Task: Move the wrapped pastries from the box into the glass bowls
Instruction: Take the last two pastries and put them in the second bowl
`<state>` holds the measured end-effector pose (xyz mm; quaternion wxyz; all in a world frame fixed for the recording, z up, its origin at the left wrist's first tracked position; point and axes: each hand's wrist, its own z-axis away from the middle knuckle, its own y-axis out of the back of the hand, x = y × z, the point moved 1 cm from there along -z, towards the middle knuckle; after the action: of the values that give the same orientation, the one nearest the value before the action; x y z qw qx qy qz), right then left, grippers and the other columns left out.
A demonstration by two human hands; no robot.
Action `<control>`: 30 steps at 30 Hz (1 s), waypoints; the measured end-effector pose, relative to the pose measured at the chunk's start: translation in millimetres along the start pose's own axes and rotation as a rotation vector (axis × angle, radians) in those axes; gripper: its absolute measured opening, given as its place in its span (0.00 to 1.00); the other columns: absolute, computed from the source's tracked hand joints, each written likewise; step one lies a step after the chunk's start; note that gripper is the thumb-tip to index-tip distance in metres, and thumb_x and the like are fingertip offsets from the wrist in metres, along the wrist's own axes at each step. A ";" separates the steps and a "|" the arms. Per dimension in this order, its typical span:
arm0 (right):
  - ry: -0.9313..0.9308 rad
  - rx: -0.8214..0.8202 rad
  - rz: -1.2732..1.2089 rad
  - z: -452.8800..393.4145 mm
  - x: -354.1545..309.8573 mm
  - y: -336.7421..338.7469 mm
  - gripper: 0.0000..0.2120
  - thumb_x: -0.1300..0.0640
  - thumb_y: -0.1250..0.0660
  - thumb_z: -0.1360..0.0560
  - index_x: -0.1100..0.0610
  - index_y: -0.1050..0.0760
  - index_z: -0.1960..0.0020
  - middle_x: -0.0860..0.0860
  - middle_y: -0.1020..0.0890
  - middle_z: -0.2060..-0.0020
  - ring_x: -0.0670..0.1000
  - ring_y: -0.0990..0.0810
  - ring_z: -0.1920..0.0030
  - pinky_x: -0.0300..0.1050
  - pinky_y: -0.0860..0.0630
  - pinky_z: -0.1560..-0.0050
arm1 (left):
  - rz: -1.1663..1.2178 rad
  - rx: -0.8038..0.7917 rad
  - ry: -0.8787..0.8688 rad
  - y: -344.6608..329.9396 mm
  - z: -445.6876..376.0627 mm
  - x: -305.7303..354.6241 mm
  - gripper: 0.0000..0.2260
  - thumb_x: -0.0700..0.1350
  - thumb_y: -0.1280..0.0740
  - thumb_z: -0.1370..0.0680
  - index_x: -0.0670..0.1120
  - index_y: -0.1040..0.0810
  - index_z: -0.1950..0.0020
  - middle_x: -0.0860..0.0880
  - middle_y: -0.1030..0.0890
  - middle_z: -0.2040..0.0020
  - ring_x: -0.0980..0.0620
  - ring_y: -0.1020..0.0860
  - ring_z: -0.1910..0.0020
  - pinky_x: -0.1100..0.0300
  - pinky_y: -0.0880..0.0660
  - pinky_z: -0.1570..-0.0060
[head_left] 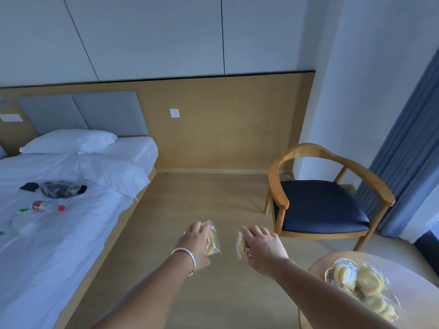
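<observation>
Each hand holds one wrapped pastry in mid-air over the floor: the left hand point(196, 243) has its grip closed over a pastry point(212, 241) from above, and the right hand point(262, 245) pinches another pastry point(243, 244) the same way, the two nearly side by side near 6 o'clock in the view. The wrappers look slick and crinkly, so a loose grip could let one slip and drop to the floor. The bowl point(331, 273), at about 4 o'clock from the hands, sits on a round bench point(318, 267) and is already heaped with pastries; adding more could make the pile slide over the rim or off the bench edge. Whether a second bowl lies under the pile I cannot tell. The box is not in view. A chair point(318, 203) stands at 2 o'clock, a bed point(59, 229) at 9 o'clock.
</observation>
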<state>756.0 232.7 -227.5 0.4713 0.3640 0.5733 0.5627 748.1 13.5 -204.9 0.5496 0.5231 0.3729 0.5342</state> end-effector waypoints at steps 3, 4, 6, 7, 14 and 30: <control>-0.078 0.000 -0.001 -28.3 44.9 9.2 0.33 0.51 0.35 0.26 0.48 0.47 0.26 0.48 0.33 0.33 0.55 0.34 0.33 0.53 0.32 0.37 | -0.021 -0.015 -0.088 15.5 -64.1 32.2 0.36 0.45 0.31 0.34 0.52 0.42 0.29 0.52 0.37 0.36 0.49 0.37 0.33 0.54 0.26 0.45; -0.114 0.001 0.001 -34.8 61.6 11.5 0.33 0.51 0.35 0.26 0.48 0.47 0.25 0.49 0.33 0.33 0.55 0.34 0.33 0.53 0.32 0.36 | -0.029 -0.019 -0.119 17.9 -84.0 45.4 0.36 0.45 0.30 0.34 0.52 0.42 0.29 0.52 0.37 0.36 0.49 0.37 0.33 0.54 0.26 0.45; -0.194 0.005 0.005 -42.9 96.3 16.1 0.34 0.51 0.35 0.26 0.48 0.48 0.25 0.49 0.34 0.32 0.55 0.35 0.32 0.53 0.33 0.36 | -0.037 -0.028 -0.185 19.5 -120.8 74.7 0.38 0.46 0.30 0.35 0.54 0.43 0.28 0.52 0.37 0.35 0.49 0.37 0.33 0.54 0.27 0.45; -0.234 0.009 0.007 -43.4 113.3 17.9 0.34 0.51 0.35 0.26 0.48 0.48 0.25 0.49 0.34 0.32 0.54 0.35 0.32 0.53 0.33 0.36 | -0.040 -0.036 -0.219 19.3 -135.4 89.6 0.39 0.46 0.30 0.35 0.55 0.44 0.27 0.52 0.38 0.35 0.49 0.37 0.33 0.54 0.26 0.45; -0.581 0.039 -0.044 9.1 216.5 22.9 0.38 0.50 0.34 0.27 0.47 0.49 0.23 0.48 0.35 0.29 0.55 0.36 0.30 0.53 0.33 0.33 | -0.101 -0.102 -0.557 -3.6 -204.4 207.8 0.38 0.47 0.30 0.35 0.52 0.44 0.28 0.52 0.39 0.35 0.48 0.39 0.33 0.54 0.27 0.46; -1.574 0.071 -0.083 256.2 233.5 19.1 0.35 0.50 0.34 0.26 0.46 0.46 0.24 0.48 0.34 0.29 0.54 0.34 0.30 0.54 0.30 0.36 | -0.240 -0.230 -1.481 -74.0 -151.5 475.1 0.37 0.57 0.30 0.29 0.48 0.44 0.26 0.47 0.40 0.28 0.46 0.44 0.27 0.51 0.34 0.32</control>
<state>929.4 533.3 -219.3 0.7473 0.6485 0.1017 0.1032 687.8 513.3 -232.7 0.7618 0.6402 -0.0973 0.0157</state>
